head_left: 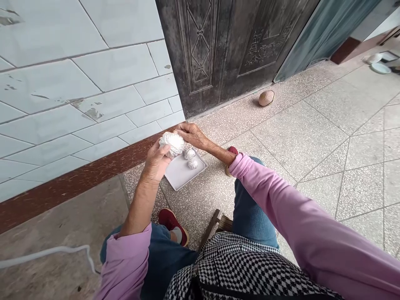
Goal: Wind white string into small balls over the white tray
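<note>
A puffy white ball (171,143) sits between the two hands, up above the corner of a flat white tray (178,175). It looks like crinkled paper or foil, but I cannot tell which. It is round and a bit wider than it is tall, with soft, frilly folds.

The left hand (155,163) is closed around the ball from below and holds it. The right hand (192,135) is half closed, and it comes across from the other side, with its fingertips pressing on top of the ball. Both hands touch the ball, and the left hand bears more of it.

Two small silver balls (189,153) sit on the tray, just under the big ball and close to the right wrist. The tray lies on a speckled stone floor (312,133), by the person's red shoes (170,221). A dark metal door (218,50) stands ahead, and a smooth brown oval thing (266,98) lies near it.
</note>
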Tool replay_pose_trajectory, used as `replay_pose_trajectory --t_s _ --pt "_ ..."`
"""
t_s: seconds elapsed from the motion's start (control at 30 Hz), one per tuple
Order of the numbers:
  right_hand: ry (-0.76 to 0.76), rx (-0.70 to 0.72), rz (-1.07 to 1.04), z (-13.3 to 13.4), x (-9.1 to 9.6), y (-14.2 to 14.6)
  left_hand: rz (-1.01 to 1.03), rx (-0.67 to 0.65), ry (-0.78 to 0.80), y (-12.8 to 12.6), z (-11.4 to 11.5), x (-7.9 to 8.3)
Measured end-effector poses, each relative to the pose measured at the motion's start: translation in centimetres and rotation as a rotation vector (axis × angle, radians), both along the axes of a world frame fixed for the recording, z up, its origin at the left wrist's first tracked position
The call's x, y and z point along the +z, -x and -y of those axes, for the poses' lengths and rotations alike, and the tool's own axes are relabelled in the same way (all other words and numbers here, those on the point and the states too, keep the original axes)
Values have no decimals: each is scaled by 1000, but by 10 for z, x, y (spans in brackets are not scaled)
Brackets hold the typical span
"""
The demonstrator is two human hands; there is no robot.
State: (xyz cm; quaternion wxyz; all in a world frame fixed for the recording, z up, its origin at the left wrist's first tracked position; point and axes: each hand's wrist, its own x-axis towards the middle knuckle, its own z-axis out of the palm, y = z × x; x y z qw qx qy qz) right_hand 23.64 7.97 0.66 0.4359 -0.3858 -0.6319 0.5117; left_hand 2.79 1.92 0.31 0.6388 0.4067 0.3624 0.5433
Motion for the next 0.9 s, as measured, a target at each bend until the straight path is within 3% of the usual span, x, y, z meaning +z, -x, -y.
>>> replay_pose_trajectory --t_s 0.27,0.4,0.57,0.67,0.77,0.9 --pt "-100 4 270 13 3 0 55 124 -68 -2 -11 1" --pt "-104 117 356 27 4 2 16 206 -72 -6 -16 -3" --pt "-145 275 336 39 4 2 -77 343 -75 -8 -27 -17" --pt "-112 286 248 40 13 -7 -210 398 -96 -8 -34 -26" --pt "-51 183 176 36 25 -19 -290 349 -93 -9 -34 -28" --pt "-16 69 81 25 35 -32 -314 167 -75 -10 -23 -18"
